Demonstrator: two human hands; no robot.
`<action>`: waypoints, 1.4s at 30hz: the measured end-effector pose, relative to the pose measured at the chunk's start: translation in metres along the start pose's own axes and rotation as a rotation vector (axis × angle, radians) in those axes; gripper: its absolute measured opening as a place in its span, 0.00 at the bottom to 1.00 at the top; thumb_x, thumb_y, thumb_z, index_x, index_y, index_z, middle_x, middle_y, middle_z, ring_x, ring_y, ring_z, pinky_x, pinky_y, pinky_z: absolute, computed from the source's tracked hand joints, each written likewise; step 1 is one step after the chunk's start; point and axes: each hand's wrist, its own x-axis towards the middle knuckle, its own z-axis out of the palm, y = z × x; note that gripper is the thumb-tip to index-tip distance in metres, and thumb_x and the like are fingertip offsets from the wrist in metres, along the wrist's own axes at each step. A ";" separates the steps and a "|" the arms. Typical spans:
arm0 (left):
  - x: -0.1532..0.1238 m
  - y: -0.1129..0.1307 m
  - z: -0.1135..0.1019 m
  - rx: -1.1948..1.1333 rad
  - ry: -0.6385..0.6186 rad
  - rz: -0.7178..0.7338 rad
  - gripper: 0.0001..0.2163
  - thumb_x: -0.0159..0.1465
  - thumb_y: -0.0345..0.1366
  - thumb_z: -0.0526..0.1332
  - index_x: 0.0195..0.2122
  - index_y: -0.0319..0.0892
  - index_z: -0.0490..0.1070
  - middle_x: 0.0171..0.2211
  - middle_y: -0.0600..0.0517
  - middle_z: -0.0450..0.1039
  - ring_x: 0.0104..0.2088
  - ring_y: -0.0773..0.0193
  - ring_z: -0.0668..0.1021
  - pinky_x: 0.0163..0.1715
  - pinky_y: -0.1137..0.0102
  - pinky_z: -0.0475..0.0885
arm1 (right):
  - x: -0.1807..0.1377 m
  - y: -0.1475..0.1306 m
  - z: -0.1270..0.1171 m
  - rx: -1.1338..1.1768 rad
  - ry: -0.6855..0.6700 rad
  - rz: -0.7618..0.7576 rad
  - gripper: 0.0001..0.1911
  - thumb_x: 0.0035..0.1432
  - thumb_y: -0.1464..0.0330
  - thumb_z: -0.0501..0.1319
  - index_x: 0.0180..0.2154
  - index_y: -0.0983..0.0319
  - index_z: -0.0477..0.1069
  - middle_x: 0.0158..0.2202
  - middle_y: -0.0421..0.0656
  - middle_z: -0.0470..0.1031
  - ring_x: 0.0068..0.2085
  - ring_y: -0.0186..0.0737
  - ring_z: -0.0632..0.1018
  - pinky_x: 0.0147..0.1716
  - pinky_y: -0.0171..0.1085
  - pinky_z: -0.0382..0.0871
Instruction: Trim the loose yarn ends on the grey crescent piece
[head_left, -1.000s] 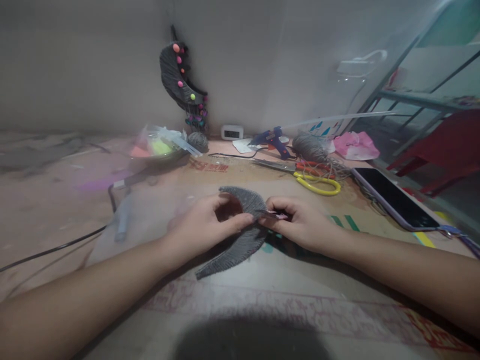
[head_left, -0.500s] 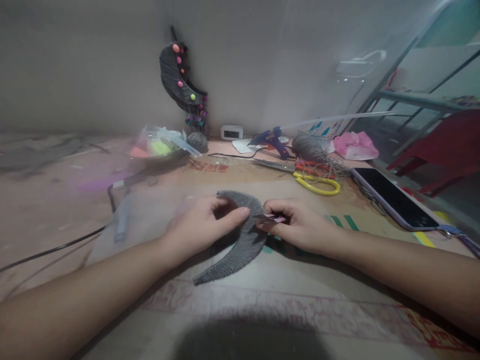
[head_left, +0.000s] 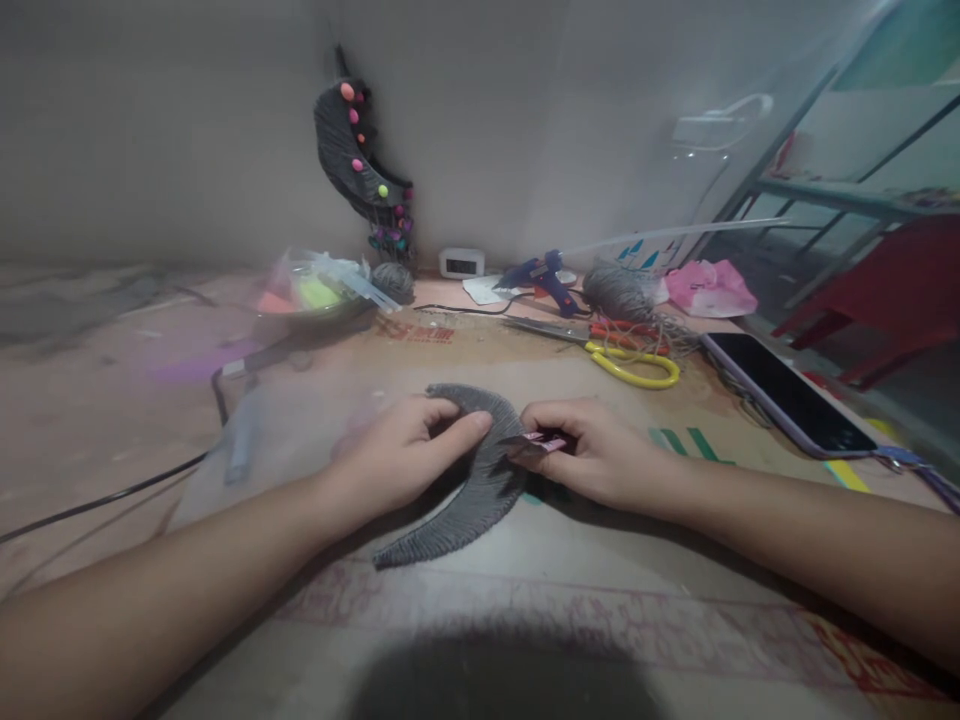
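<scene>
A grey yarn-wrapped crescent (head_left: 480,490) lies in front of me, its lower tip pointing left. My left hand (head_left: 420,445) grips its inner edge, thumb on top and fingers underneath. Against the outer edge, my right hand (head_left: 581,450) is closed around a small pink tool with a thin dark metal tip (head_left: 541,443). That tip points left over the yarn surface; its exact kind is too small to tell. The right fingers are partly curled out of sight.
Behind my hands are yellow-handled scissors (head_left: 634,367), a blue glue gun (head_left: 541,278), a grey yarn ball (head_left: 619,290) and a small white clock (head_left: 462,263). A phone (head_left: 787,395) lies right. A decorated dark crescent (head_left: 349,150) hangs on the wall. A glue stick (head_left: 238,445) lies left.
The crescent has shifted slightly left and its lower tip has swung a little further left. Both hands have moved slightly left with it, keeping their holds.
</scene>
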 end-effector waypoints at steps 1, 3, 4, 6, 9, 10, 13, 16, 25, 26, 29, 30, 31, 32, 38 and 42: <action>0.000 0.001 0.000 -0.015 -0.003 0.021 0.22 0.65 0.49 0.52 0.17 0.42 0.59 0.17 0.58 0.55 0.20 0.70 0.61 0.20 0.72 0.55 | 0.000 0.000 0.000 0.001 0.002 0.005 0.17 0.59 0.59 0.60 0.24 0.62 0.62 0.21 0.34 0.58 0.24 0.29 0.59 0.23 0.29 0.53; 0.001 0.003 0.001 -0.038 -0.004 0.046 0.21 0.65 0.46 0.53 0.17 0.42 0.59 0.17 0.58 0.55 0.20 0.70 0.61 0.21 0.72 0.56 | 0.001 0.001 0.000 0.006 0.002 0.014 0.16 0.59 0.59 0.60 0.25 0.62 0.62 0.21 0.34 0.58 0.24 0.29 0.60 0.23 0.29 0.53; 0.001 0.003 0.001 -0.045 -0.002 0.049 0.20 0.65 0.45 0.53 0.18 0.42 0.59 0.17 0.58 0.56 0.20 0.70 0.62 0.21 0.72 0.56 | 0.001 0.001 0.000 0.012 0.002 0.017 0.16 0.59 0.59 0.60 0.25 0.62 0.63 0.21 0.34 0.58 0.24 0.29 0.60 0.23 0.29 0.53; 0.001 0.004 0.001 -0.058 0.005 0.049 0.19 0.65 0.45 0.53 0.18 0.42 0.60 0.18 0.58 0.57 0.21 0.69 0.63 0.21 0.72 0.57 | 0.001 0.000 0.000 0.025 0.003 0.019 0.15 0.59 0.60 0.60 0.26 0.63 0.64 0.21 0.34 0.59 0.24 0.29 0.61 0.23 0.29 0.53; 0.001 0.005 0.001 -0.044 0.004 0.060 0.20 0.64 0.47 0.54 0.19 0.41 0.61 0.19 0.57 0.58 0.23 0.68 0.65 0.22 0.72 0.58 | 0.001 0.000 -0.001 0.051 0.011 0.026 0.16 0.58 0.59 0.60 0.26 0.62 0.64 0.22 0.34 0.59 0.24 0.29 0.61 0.23 0.29 0.54; 0.001 0.005 0.001 -0.021 0.004 0.065 0.20 0.64 0.47 0.55 0.19 0.41 0.61 0.19 0.57 0.59 0.23 0.68 0.65 0.23 0.72 0.58 | 0.001 -0.001 -0.001 0.059 0.013 0.030 0.15 0.58 0.59 0.61 0.26 0.62 0.64 0.22 0.34 0.59 0.24 0.29 0.61 0.23 0.29 0.54; 0.000 0.003 0.001 0.027 -0.006 0.074 0.20 0.63 0.46 0.55 0.17 0.41 0.59 0.18 0.57 0.56 0.22 0.69 0.63 0.21 0.72 0.55 | 0.001 -0.001 -0.002 0.069 0.011 0.035 0.15 0.58 0.59 0.60 0.26 0.63 0.65 0.22 0.34 0.60 0.24 0.29 0.61 0.23 0.29 0.54; 0.000 0.001 0.001 -0.010 -0.042 0.069 0.19 0.63 0.45 0.54 0.18 0.41 0.59 0.18 0.58 0.55 0.20 0.70 0.61 0.20 0.72 0.54 | 0.001 -0.002 -0.001 0.069 0.006 0.032 0.15 0.59 0.60 0.60 0.26 0.63 0.65 0.22 0.34 0.60 0.24 0.29 0.61 0.24 0.29 0.54; 0.001 0.001 0.001 -0.024 -0.011 0.065 0.20 0.63 0.46 0.54 0.17 0.41 0.59 0.18 0.58 0.56 0.21 0.69 0.64 0.22 0.73 0.57 | 0.001 -0.001 -0.001 0.067 0.007 0.028 0.16 0.58 0.59 0.61 0.25 0.63 0.64 0.21 0.34 0.58 0.23 0.29 0.60 0.23 0.29 0.53; 0.001 0.001 0.001 -0.019 -0.009 0.055 0.21 0.63 0.46 0.54 0.17 0.42 0.57 0.17 0.58 0.55 0.20 0.70 0.62 0.21 0.73 0.56 | 0.001 0.000 0.000 0.065 0.005 0.025 0.16 0.58 0.59 0.61 0.25 0.63 0.65 0.21 0.34 0.59 0.23 0.29 0.60 0.23 0.28 0.53; 0.000 0.001 0.002 -0.020 -0.023 0.041 0.20 0.63 0.45 0.54 0.16 0.41 0.60 0.16 0.58 0.58 0.19 0.70 0.62 0.21 0.73 0.56 | 0.002 0.000 0.000 0.058 -0.004 0.023 0.15 0.58 0.59 0.61 0.27 0.64 0.66 0.21 0.35 0.61 0.24 0.29 0.61 0.23 0.28 0.54; 0.000 0.001 0.002 -0.030 -0.028 0.038 0.19 0.63 0.44 0.54 0.17 0.40 0.63 0.17 0.58 0.62 0.20 0.70 0.64 0.21 0.74 0.58 | 0.002 0.001 0.000 0.057 -0.005 0.024 0.15 0.58 0.60 0.60 0.27 0.64 0.67 0.22 0.35 0.62 0.24 0.29 0.61 0.23 0.28 0.54; 0.000 0.001 0.002 -0.045 -0.033 0.034 0.18 0.63 0.44 0.54 0.19 0.40 0.66 0.19 0.57 0.66 0.21 0.69 0.67 0.22 0.74 0.59 | 0.001 0.001 0.000 0.057 -0.005 0.025 0.14 0.58 0.60 0.60 0.27 0.64 0.67 0.22 0.36 0.62 0.24 0.29 0.61 0.23 0.28 0.54; 0.000 0.000 0.002 -0.062 -0.041 0.030 0.17 0.63 0.44 0.55 0.22 0.40 0.70 0.21 0.56 0.70 0.23 0.68 0.69 0.23 0.74 0.61 | 0.001 0.001 0.001 0.058 -0.006 0.027 0.14 0.58 0.60 0.60 0.27 0.64 0.67 0.22 0.36 0.62 0.24 0.29 0.61 0.23 0.28 0.54; 0.000 -0.004 0.002 -0.084 -0.054 0.010 0.15 0.62 0.43 0.55 0.26 0.40 0.74 0.27 0.52 0.77 0.28 0.63 0.75 0.27 0.72 0.65 | 0.001 0.001 0.000 0.059 -0.008 0.029 0.13 0.58 0.62 0.60 0.26 0.64 0.66 0.21 0.35 0.60 0.23 0.28 0.61 0.22 0.28 0.54; 0.000 -0.001 0.000 0.034 -0.062 0.026 0.16 0.62 0.45 0.55 0.23 0.39 0.70 0.21 0.54 0.69 0.25 0.65 0.71 0.23 0.71 0.61 | 0.001 0.000 -0.001 0.084 0.022 0.061 0.12 0.59 0.62 0.59 0.26 0.63 0.66 0.21 0.35 0.60 0.23 0.28 0.61 0.22 0.29 0.54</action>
